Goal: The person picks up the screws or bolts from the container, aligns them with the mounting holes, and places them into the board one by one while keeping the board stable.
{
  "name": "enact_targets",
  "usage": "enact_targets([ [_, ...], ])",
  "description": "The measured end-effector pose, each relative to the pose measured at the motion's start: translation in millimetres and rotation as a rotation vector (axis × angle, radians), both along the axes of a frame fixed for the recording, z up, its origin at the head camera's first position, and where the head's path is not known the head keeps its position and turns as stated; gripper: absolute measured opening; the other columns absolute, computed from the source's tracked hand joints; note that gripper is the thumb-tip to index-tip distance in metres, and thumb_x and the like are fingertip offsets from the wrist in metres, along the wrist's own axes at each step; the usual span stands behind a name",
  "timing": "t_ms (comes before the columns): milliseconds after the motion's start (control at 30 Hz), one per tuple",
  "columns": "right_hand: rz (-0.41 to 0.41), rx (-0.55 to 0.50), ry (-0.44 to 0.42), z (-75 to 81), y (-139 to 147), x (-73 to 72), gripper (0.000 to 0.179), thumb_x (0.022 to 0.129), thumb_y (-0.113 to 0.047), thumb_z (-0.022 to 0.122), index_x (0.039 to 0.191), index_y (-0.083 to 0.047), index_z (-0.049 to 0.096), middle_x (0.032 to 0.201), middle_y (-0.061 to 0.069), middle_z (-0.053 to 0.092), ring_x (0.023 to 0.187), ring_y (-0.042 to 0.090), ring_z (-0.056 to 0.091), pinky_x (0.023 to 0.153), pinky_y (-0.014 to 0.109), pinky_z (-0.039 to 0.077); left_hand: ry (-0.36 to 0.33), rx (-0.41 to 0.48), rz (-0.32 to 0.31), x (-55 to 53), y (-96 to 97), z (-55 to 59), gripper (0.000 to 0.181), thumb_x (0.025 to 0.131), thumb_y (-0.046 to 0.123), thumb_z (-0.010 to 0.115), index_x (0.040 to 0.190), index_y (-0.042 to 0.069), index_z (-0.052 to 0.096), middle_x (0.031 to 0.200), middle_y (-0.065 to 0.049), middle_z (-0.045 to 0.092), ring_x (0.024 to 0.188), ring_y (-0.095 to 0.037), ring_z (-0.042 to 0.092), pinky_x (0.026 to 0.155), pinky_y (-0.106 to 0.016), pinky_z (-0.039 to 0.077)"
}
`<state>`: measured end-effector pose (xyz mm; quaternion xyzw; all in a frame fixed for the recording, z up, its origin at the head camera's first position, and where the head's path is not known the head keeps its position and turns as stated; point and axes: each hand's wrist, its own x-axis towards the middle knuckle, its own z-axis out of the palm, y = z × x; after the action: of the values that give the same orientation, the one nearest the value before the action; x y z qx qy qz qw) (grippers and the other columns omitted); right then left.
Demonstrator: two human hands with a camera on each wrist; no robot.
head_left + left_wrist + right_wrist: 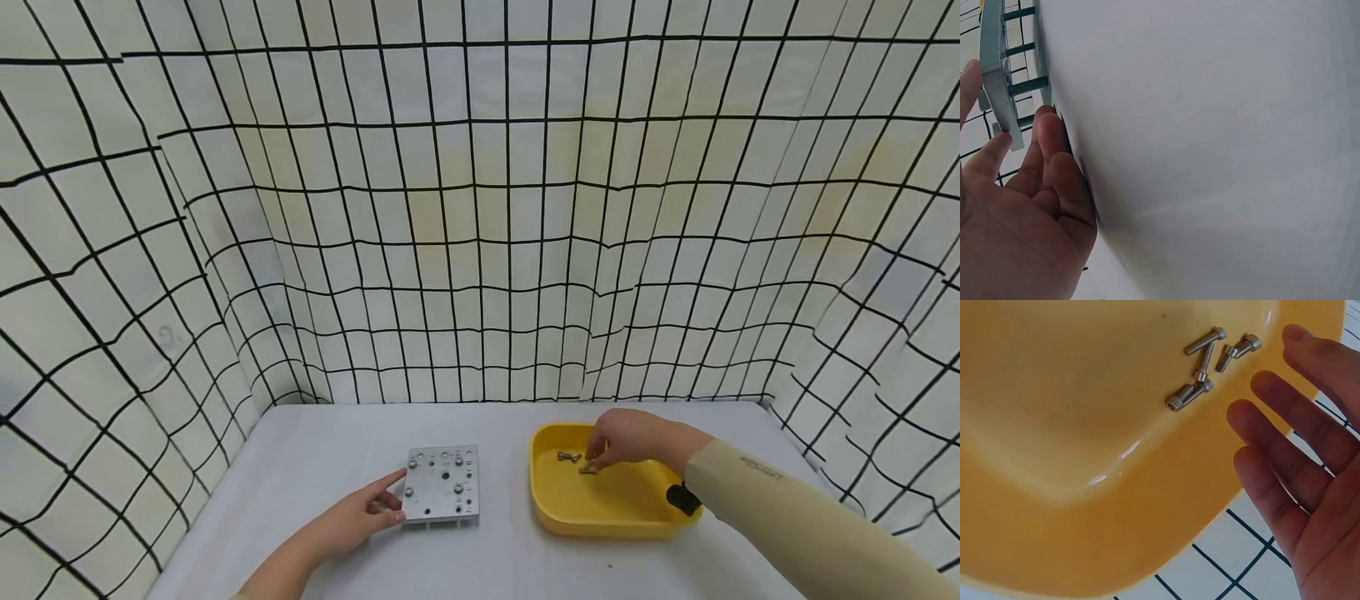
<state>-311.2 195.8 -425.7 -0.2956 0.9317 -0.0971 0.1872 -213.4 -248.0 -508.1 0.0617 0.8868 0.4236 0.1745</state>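
Observation:
A square grey metal plate [442, 482] with holes and several bolt heads lies left of centre. In the left wrist view, threaded shanks [1029, 85] stick out from its underside. My left hand [352, 521] touches the plate's left side with thumb and forefinger, while its other fingers bend loosely by the table. Over the yellow tray [555, 518], my right hand [626, 435] reaches down toward several metal socket-head screws [568, 457]. From the right wrist, its fingers [1272, 425] look spread and apart from the screws [1204, 353], which lie in a loose cluster.
A white cloth-covered table [322, 442] carries the plate and tray, with a gap between them. White walls [487, 250] with a black grid enclose the back and sides. A dark band [682, 498] sits at the right wrist, near the tray's right rim.

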Motion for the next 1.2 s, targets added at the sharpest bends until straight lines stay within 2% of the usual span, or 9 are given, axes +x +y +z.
enact_targets([
  [300,-0.020,0.032,-0.036,-16.5,-10.4,-8.8,0.006,0.084,-0.023,0.080,0.090,-0.025,0.078,0.084,-0.016,0.061,0.079,0.010,0.054,0.076,0.031,0.050,0.004,0.032,-0.019,1.3,-3.8,-1.4,0.079,0.090,0.039,0.072,0.154,0.014,0.035,0.112,-0.002,0.061,0.095,-0.019,0.057,0.074,-0.036,0.044],
  [433,0.000,0.058,-0.021,-20.1,-12.5,-6.4,0.009,0.084,-0.021,0.081,0.091,-0.025,0.078,0.084,-0.017,0.061,0.078,0.009,0.053,0.076,0.031,0.049,0.004,0.044,-0.025,0.5,-4.6,-3.8,0.078,0.090,0.040,0.072,0.155,0.015,0.036,0.113,-0.002,0.060,0.094,-0.019,0.056,0.074,-0.036,0.043],
  [600,0.043,0.098,0.008,-26.4,-16.2,-10.1,0.010,0.083,-0.020,0.081,0.092,-0.024,0.079,0.083,-0.016,0.062,0.077,0.008,0.052,0.079,0.032,0.048,0.001,0.062,-0.021,-0.4,-6.3,-7.0,0.078,0.089,0.040,0.073,0.155,0.017,0.036,0.113,-0.003,0.060,0.092,-0.019,0.055,0.072,-0.035,0.043],
  [767,0.104,0.125,0.057,-31.3,-19.9,-12.1,0.007,0.084,-0.020,0.081,0.090,-0.023,0.079,0.080,-0.017,0.061,0.074,0.008,0.049,0.080,0.031,0.047,-0.011,0.069,-0.014,0.1,-6.5,-5.5,0.079,0.089,0.040,0.073,0.155,0.017,0.036,0.112,-0.003,0.059,0.090,-0.019,0.054,0.071,-0.034,0.042],
  [900,0.143,0.121,0.064,-33.1,-21.6,-10.9,0.004,0.085,-0.018,0.079,0.085,-0.019,0.076,0.074,-0.014,0.057,0.070,0.008,0.048,0.074,0.029,0.045,-0.016,0.065,-0.013,0.4,-6.0,-4.4,0.079,0.089,0.039,0.073,0.155,0.016,0.036,0.111,-0.003,0.059,0.088,-0.019,0.053,0.070,-0.033,0.042],
  [1200,0.182,0.082,0.069,-40.4,-24.2,-12.3,0.016,0.086,-0.013,0.075,0.074,-0.017,0.066,0.064,-0.011,0.046,0.063,0.007,0.043,0.065,0.027,0.039,-0.017,0.064,-0.019,-0.1,-5.6,-1.6,0.080,0.089,0.038,0.074,0.154,0.012,0.036,0.111,-0.003,0.060,0.087,-0.019,0.053,0.069,-0.031,0.042],
])
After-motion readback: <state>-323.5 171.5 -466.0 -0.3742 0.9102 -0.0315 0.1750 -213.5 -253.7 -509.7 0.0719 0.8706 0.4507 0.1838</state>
